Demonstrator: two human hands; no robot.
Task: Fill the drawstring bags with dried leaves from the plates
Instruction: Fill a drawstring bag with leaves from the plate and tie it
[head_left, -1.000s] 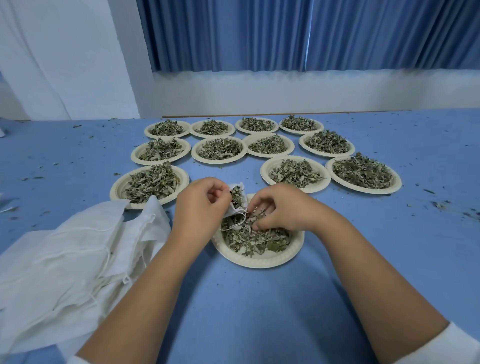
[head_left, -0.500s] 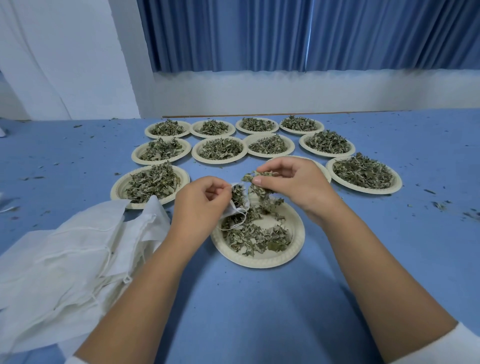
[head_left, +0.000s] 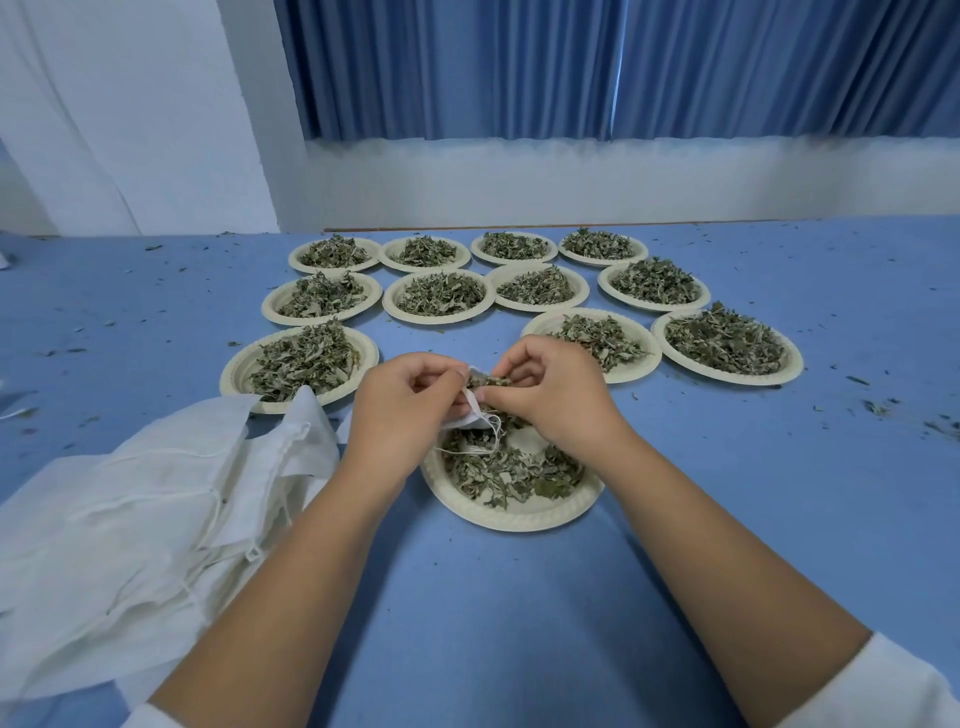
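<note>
I am looking down on both hands meeting just above the near plate, which is sitting on the blue table straight in front of me. The left hand is gripping a small white drawstring bag by its mouth, fingers curled round the cloth. The bag is hanging over the far edge of that plate, between the two hands. The right hand is pinching a tuft of dried leaves with thumb and fingertips and is pressing it against the bag's opening. The bag's string is trailing down onto the loose leaves that are covering the near plate.

Eleven more plates, each heaped with the same leaves, are lying farther off in three rough rows. One of them is sitting just beyond the right hand, another to the near left.

On the left of the table a pile of empty bags is lying crumpled, its edge overlapping the rim of the near-left plate. Leaf crumbs are lying scattered on the table, thickest at the right. A pleated blue curtain is hanging behind the far edge, and a white sleeve is showing on the right forearm.
</note>
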